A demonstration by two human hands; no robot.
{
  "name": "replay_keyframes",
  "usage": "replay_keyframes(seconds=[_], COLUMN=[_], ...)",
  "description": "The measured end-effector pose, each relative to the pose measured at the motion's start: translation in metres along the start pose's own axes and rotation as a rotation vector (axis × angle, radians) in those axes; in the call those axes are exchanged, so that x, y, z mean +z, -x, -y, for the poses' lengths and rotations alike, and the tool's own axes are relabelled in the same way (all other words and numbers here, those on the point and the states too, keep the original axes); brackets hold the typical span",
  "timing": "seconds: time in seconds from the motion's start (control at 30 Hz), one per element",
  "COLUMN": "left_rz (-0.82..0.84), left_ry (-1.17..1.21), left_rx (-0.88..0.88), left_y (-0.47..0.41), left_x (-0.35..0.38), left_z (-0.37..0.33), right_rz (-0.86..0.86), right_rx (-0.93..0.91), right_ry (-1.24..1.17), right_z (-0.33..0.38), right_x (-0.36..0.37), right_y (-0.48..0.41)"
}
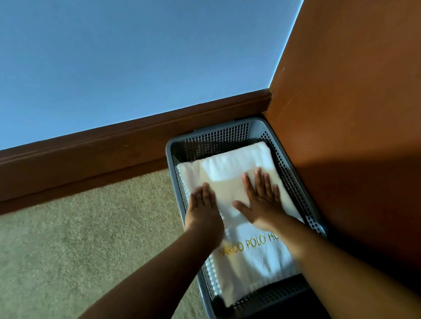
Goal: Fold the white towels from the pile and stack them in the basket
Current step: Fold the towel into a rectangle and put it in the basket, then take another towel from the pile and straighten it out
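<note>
1. Towels: the folded white towel (242, 207) lies flat inside the basket (176, 146), directly under both palms, its long axis running from the person's near side away toward the far wall. Gold embroidered lettering sits on the near part, behind the hands, reading across the short axis.
2. Basket next: a grey perforated plastic basket on the carpet (73, 243), pushed into the corner, with the blue wall (122, 53) beyond the fingertips and an orange panel (362, 99) just beside the right hand's outer edge. Its long axis matches the towel's.
3. Another white towel layer (237, 160) shows ahead of the fingertips, so the stack appears to have more than one piece; I cannot tell how many.
4. The right hand (261, 200) is spread fully open, palm down, pressing the towel's middle and gripping nothing.
5. The left hand (203, 207) is also flat and open, fingers together, resting on the towel's left edge near the basket wall, holding nothing.
6. Both hands sit about equally far along the towel; my judgement is that the towel is being smoothed flat, and the pile is out of view.
</note>
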State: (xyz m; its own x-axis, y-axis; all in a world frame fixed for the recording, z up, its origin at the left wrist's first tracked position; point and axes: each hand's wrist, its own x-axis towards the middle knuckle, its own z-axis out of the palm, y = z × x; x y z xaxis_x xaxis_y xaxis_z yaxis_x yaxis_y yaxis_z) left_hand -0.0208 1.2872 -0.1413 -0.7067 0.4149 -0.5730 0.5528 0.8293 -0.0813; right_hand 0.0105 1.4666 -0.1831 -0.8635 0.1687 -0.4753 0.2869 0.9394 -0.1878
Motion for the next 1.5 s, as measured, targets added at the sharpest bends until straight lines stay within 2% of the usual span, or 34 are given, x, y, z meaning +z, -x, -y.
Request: replay_keyframes(seconds=[0.2, 0.37, 0.47, 0.53, 0.63, 0.73, 0.83, 0.97, 1.2, 1.33, 1.5], left_rz=[0.06, 0.078, -0.059, -0.135, -0.244, -0.33, -0.339, -0.364, -0.521, -0.57, -0.675], left_ry=[-0.072, -0.158, -0.008, 0.14, 0.407, 0.631, 0.849, 1.0, 1.131, 1.174, 1.298], left_rx=[0.04, 0.188, 0.299, 0.387, 0.428, 0.304, 0.129, -0.092, -0.523, -0.686, -0.789], left_y=[0.051, 0.099, 0.128, 0.147, 0.18, 0.224, 0.285, 0.387, 0.573, 0.65, 0.692], left_x=[0.036, 0.044, 0.057, 0.069, 0.095, 0.137, 0.187, 0.252, 0.375, 0.408, 0.424], left_z=[-0.029, -0.024, -0.011, 0.002, 0.028, 0.066, 0.116, 0.189, 0.302, 0.345, 0.39], right_rz=[0.18, 0.337, 0.357, 0.348, 0.193, -0.003, -0.055, 0.053, 0.299, 0.426, 0.443], right_rx=[0.018, 0.061, 0.081, 0.107, 0.116, 0.032, -0.121, -0.336, -0.631, -0.75, -0.841], right_ry=[-0.024, -0.02, 0.059, -0.005, -0.104, -0.225, -0.362, -0.406, -0.414, -0.353, -0.292], right_z=[-0.008, -0.017, -0.018, -0.01, 0.019, 0.071, 0.147, 0.275, 0.478, 0.554, 0.625], right_x=[0.013, 0.026, 0.03, 0.022, 0.003, -0.002, 0.015, 0.062, 0.173, 0.216, 0.219], right_y=[0.055, 0.112, 0.135, 0.144, 0.159, 0.182, 0.214, 0.265, 0.373, 0.421, 0.427])
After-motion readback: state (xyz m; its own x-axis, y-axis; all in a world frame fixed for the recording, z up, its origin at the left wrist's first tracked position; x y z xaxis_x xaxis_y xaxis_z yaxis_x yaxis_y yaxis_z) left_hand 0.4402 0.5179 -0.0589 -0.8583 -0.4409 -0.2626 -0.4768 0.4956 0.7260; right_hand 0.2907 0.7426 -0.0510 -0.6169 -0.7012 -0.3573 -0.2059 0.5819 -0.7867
